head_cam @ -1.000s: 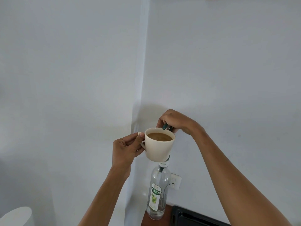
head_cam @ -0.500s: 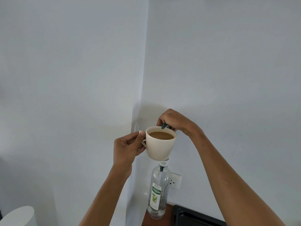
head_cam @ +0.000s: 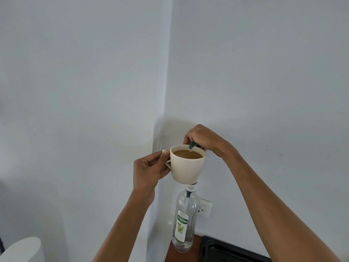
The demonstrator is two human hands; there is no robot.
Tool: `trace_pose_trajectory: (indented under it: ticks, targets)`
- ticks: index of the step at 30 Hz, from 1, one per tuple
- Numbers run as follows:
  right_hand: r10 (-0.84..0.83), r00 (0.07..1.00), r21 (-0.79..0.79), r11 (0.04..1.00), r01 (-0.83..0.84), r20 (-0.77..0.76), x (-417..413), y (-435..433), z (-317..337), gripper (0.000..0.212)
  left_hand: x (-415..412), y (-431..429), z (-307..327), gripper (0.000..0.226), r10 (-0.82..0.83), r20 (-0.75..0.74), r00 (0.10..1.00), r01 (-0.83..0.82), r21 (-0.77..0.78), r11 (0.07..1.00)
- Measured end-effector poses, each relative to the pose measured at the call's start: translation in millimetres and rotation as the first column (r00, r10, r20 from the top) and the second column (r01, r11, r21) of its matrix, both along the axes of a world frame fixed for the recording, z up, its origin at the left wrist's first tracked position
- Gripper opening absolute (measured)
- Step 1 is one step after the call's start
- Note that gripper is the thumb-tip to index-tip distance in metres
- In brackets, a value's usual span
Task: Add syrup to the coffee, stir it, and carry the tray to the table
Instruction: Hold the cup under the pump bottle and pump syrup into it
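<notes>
My left hand (head_cam: 149,171) pinches the handle of a cream cup (head_cam: 187,171) and holds it up in the air, upright. Light brown coffee (head_cam: 188,154) fills it nearly to the rim. My right hand (head_cam: 204,138) is curled over the pump head behind the cup. The pump's dark green nozzle (head_cam: 192,144) pokes out over the far rim, just above the coffee. Below the cup stands the clear syrup bottle (head_cam: 184,224) with a green and white label. The cup hides the bottle's neck top.
The bottle stands on a brown wooden counter (head_cam: 170,252) in a corner of white walls. A black tray (head_cam: 226,250) lies to its right at the bottom edge. A white wall socket (head_cam: 204,208) sits behind the bottle. A white rounded object (head_cam: 22,250) shows at bottom left.
Both hands and the cup have stayed almost in place. The green nozzle now shows a little further over the cup's rim.
</notes>
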State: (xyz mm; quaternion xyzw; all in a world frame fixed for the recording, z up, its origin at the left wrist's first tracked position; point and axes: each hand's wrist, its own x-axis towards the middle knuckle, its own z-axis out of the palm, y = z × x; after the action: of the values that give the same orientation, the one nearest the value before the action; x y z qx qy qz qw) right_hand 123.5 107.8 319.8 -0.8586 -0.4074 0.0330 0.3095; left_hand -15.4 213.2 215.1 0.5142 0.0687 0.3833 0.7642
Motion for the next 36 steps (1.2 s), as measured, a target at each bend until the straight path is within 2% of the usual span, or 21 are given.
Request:
trace_pose_trajectory:
  ticks: [3,11,16,21,36]
  targets:
    - [0.0,1.0,0.013,1.0,0.0,-0.002,1.4,-0.7,-1.2,0.043,-0.2,0.4,0.1,0.013,-0.001,0.003,1.0,0.001,-0.002,1.0]
    - [0.05,0.99,-0.032,0.998,-0.047,0.134,0.4,0.4,-2.0,0.048,0.6,1.7,2.7,0.014,-0.001,0.002,1.0,0.001,0.0,1.0]
    - [0.031,0.997,0.017,0.999,-0.033,0.074,1.8,0.7,-3.0,0.044,0.5,1.4,3.1,0.008,0.01,-0.006,1.0,-0.01,0.002,1.0]
    - [0.017,1.0,0.053,0.998,-0.018,0.025,2.3,1.2,-3.6,0.045,1.4,1.0,3.8,0.014,0.016,-0.015,1.0,-0.016,0.001,1.0]
    - [0.027,1.0,0.049,0.998,-0.028,0.004,3.1,1.0,-3.4,0.046,2.8,2.4,2.8,0.009,-0.01,-0.006,1.0,0.01,0.003,1.0]
